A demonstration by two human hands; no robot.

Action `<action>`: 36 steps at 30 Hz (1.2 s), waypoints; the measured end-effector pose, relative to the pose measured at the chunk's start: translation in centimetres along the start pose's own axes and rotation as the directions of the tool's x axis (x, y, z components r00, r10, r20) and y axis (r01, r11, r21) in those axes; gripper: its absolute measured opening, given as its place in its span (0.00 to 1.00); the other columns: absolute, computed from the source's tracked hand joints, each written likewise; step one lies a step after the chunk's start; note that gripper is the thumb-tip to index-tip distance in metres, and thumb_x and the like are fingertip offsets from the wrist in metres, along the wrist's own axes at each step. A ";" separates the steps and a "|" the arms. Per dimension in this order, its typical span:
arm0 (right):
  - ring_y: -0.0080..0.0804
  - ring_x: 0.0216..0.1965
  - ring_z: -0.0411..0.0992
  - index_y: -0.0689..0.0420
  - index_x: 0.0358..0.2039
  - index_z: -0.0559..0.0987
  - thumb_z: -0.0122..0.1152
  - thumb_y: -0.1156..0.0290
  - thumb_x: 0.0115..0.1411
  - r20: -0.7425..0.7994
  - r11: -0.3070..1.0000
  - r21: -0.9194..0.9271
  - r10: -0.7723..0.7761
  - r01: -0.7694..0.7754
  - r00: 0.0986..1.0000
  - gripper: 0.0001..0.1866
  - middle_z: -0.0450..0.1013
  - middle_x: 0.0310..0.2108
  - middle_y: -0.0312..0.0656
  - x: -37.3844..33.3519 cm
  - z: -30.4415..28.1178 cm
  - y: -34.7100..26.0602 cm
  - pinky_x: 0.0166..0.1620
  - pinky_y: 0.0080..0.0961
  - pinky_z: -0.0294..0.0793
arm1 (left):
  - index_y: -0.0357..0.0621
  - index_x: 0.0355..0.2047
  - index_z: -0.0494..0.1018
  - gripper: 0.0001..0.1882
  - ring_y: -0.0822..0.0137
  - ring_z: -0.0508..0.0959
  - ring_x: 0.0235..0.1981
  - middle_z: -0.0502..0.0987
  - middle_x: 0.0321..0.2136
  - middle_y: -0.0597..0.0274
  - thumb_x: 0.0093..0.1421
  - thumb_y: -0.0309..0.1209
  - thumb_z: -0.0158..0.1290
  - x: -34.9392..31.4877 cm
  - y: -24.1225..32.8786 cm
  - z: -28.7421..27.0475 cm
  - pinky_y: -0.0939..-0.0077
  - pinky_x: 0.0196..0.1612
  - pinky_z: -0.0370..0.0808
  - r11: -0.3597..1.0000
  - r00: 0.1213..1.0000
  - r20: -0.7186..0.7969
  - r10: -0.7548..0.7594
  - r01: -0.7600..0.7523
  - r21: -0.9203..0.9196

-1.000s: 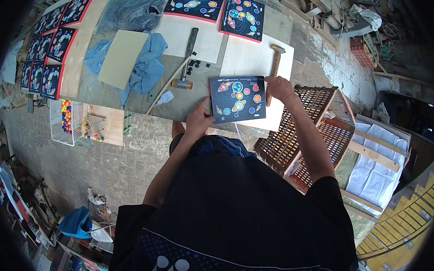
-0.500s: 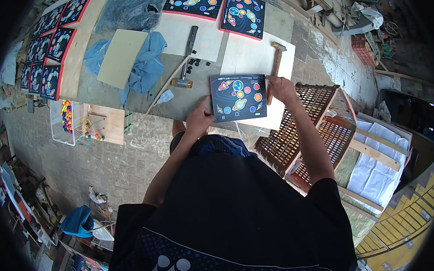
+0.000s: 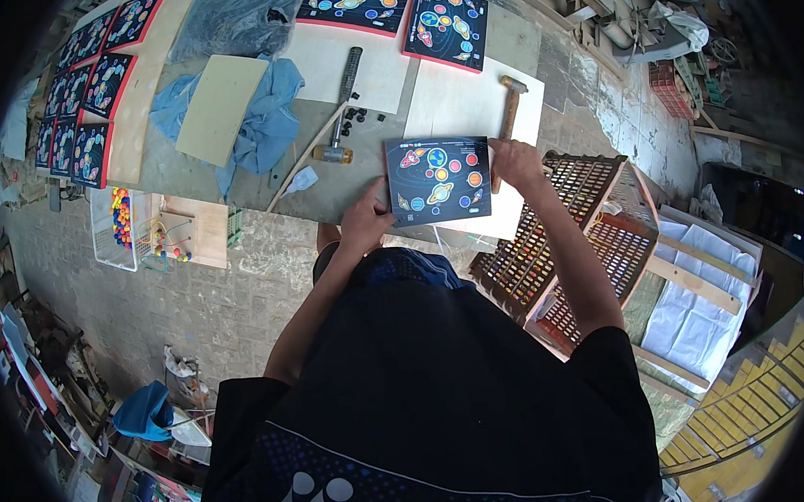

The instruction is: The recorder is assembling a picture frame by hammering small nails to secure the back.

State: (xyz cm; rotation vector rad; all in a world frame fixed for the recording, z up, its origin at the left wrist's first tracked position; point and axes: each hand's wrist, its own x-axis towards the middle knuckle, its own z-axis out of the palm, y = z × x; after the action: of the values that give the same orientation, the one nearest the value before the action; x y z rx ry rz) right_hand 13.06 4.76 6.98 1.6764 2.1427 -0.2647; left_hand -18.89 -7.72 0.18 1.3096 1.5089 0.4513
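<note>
A dark square board printed with planets and a rocket lies at the near edge of the table, partly over a white sheet. My left hand grips its lower left edge, the thumb side against the board. At the upper right corner my right hand has its fingers closed on the edge. Just beyond that hand lies a wooden-handled hammer, its handle end partly behind my fingers. To the left of the board rests a mallet with an amber head and dark grip, beside several small black pieces.
More planet boards with red edges lie at the far left, and two at the back. A blue cloth sits under a beige panel. Brown plastic crates stand right of the table; a white basket of colourful beads stands left.
</note>
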 end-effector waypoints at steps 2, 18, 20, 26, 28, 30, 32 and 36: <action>0.42 0.41 0.82 0.52 0.47 0.82 0.55 0.72 0.58 -0.010 0.999 -0.040 -0.002 0.002 1.000 0.16 0.82 0.37 0.49 0.1 0.1 -0.2 0.45 0.38 0.81 | 0.49 0.69 0.62 0.46 0.57 0.83 0.34 0.82 0.30 0.58 0.48 0.32 0.64 0.1 0.1 0.0 0.62 0.42 0.78 1.000 1.000 0.003 -0.004 0.004 -0.006; 0.55 0.29 0.80 0.54 0.50 0.79 0.54 0.69 0.62 -0.324 0.915 0.375 -0.023 0.150 0.946 0.16 0.79 0.26 0.56 -1.9 -0.6 -0.9 0.34 0.48 0.80 | 0.55 0.70 0.59 0.46 0.54 0.83 0.36 0.82 0.32 0.57 0.49 0.36 0.62 0.1 -0.3 0.2 0.59 0.43 0.79 0.996 0.999 0.007 0.037 -0.037 0.078; 0.56 0.27 0.79 0.52 0.52 0.78 0.54 0.69 0.64 -0.326 0.909 0.393 -0.002 0.138 0.945 0.16 0.78 0.25 0.57 -1.8 -1.2 -3.7 0.33 0.48 0.80 | 0.55 0.71 0.58 0.47 0.52 0.83 0.36 0.81 0.34 0.55 0.50 0.37 0.62 0.0 -0.4 0.3 0.58 0.43 0.79 0.991 0.998 0.017 0.066 -0.068 0.114; 0.59 0.32 0.79 0.51 0.54 0.78 0.54 0.68 0.64 -0.232 0.880 0.440 -0.078 0.176 0.970 0.18 0.78 0.28 0.59 -1.1 -0.8 -11.1 0.37 0.52 0.79 | 0.62 0.70 0.60 0.45 0.47 0.80 0.45 0.71 0.44 0.49 0.50 0.42 0.62 -0.9 0.5 0.9 0.44 0.49 0.74 0.923 0.985 -0.016 0.169 -0.153 0.352; 0.59 0.32 0.79 0.52 0.54 0.79 0.54 0.68 0.64 -0.237 0.870 0.456 -0.084 0.187 0.968 0.18 0.79 0.29 0.59 -0.8 -0.1 -12.0 0.38 0.53 0.79 | 0.64 0.68 0.63 0.45 0.49 0.79 0.43 0.70 0.42 0.51 0.48 0.49 0.64 -1.1 1.1 1.0 0.45 0.48 0.75 0.877 0.977 -0.051 0.209 -0.164 0.452; 0.58 0.32 0.79 0.53 0.52 0.79 0.54 0.68 0.63 -0.258 0.894 0.403 -0.094 0.195 0.962 0.18 0.79 0.30 0.59 -0.7 0.1 -12.8 0.39 0.53 0.79 | 0.64 0.67 0.63 0.44 0.48 0.79 0.45 0.70 0.43 0.51 0.49 0.48 0.63 -1.2 1.4 1.0 0.41 0.49 0.73 0.897 0.981 -0.054 0.188 -0.149 0.416; 0.59 0.33 0.79 0.53 0.52 0.79 0.54 0.68 0.63 -0.199 0.914 0.383 -0.061 0.135 0.978 0.18 0.79 0.30 0.59 -0.5 -0.3 -13.5 0.39 0.53 0.79 | 0.63 0.67 0.64 0.42 0.48 0.79 0.47 0.70 0.44 0.51 0.50 0.47 0.63 -1.1 1.5 1.0 0.38 0.49 0.71 0.915 0.984 -0.054 0.169 -0.136 0.379; 0.60 0.34 0.80 0.54 0.47 0.79 0.55 0.68 0.62 -0.164 0.922 0.380 -0.013 0.076 0.986 0.14 0.79 0.29 0.60 -0.8 -1.3 -14.8 0.39 0.51 0.81 | 0.64 0.66 0.65 0.39 0.50 0.80 0.45 0.71 0.43 0.52 0.53 0.50 0.62 -1.1 1.4 1.0 0.46 0.48 0.74 0.910 0.984 -0.085 0.160 -0.113 0.400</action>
State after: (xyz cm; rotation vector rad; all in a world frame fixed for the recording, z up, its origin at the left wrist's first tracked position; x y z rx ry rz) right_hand -1.27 0.76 7.06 1.9167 2.3655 -0.6230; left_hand -17.45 -8.55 1.42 1.7380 1.6689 0.3244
